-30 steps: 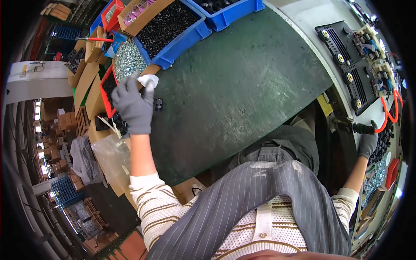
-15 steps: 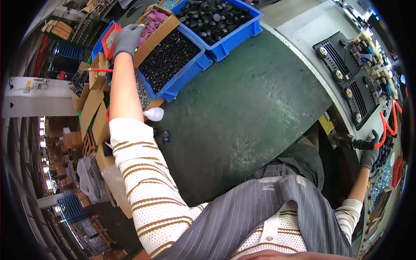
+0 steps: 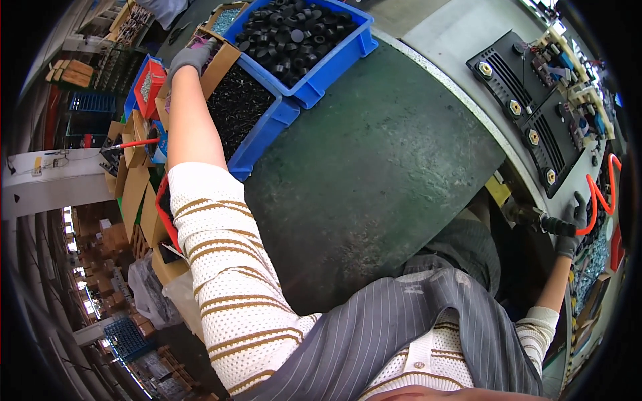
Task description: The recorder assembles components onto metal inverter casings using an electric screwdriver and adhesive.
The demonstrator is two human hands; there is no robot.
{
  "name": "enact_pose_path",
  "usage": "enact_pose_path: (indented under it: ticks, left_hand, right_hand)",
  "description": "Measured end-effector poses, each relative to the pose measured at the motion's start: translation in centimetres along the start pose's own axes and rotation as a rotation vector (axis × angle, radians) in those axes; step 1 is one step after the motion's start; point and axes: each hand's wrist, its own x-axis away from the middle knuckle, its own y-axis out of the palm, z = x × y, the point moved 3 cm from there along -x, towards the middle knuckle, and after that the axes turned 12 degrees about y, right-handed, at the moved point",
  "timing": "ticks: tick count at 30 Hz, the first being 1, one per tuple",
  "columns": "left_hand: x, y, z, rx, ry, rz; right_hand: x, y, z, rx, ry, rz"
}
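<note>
My left hand [image 3: 190,59], in a grey glove, reaches into a cardboard box [image 3: 221,67] at the far left that holds pink-purple pieces. Its fingertips are partly hidden among them, so what they hold does not show. Beside that box stands a blue bin [image 3: 242,160] of small black parts [image 3: 235,110]. My right hand [image 3: 574,224], gloved too, is at the right edge, closed round the back end of a dark air screwdriver [image 3: 531,215]. An orange coiled hose [image 3: 592,200] runs from the tool.
A blue bin [image 3: 314,90] of black round caps stands at the back of the green table [image 3: 381,154]. Black slotted panels [image 3: 528,113] with brass fittings lie on the right-hand bench. A red bin [image 3: 152,87] and open cartons [image 3: 137,180] are at the left.
My left hand has gone lower into the cardboard box. The view has shifted, so the bins sit further left. A small white bottle beside my left arm is out of sight. My right hand stays at the tool.
</note>
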Motion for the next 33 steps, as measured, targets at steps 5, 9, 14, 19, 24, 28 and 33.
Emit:
enact_pose_path:
  ticks: [5,9,14,19,24,28,33]
  left_hand:
    - [-0.8,0.6,-0.6,0.385,-0.017,-0.176]
    - [0.6,0.4,-2.3,0.723,-0.111,-0.085]
    - [3.3,-0.8,-5.3,1.231,-0.176,0.189]
    - [5.0,-1.3,-5.5,1.528,-0.182,0.303]
    - [6.6,-1.6,-6.5,0.878,-0.125,0.256]
    - [5.3,0.0,-7.5,0.648,-0.097,0.126]
    - [1.0,1.6,-5.9,0.136,0.081,0.094]
  right_hand:
    - [0.0,0.2,0.2,-0.052,-0.017,0.018]
    - [0.0,0.2,0.4,-0.045,0.011,-0.003]
    - [-0.1,0.4,0.5,-0.119,0.013,-0.027]
    - [0.1,0.2,0.1,-0.094,-0.052,-0.028]
    - [0.6,-0.2,-0.9,-0.051,-0.13,0.011]
    - [0.6,0.0,-1.0,-0.017,-0.078,0.01]
    - [0.4,0.2,-0.2,-0.1,-0.046,-0.027]
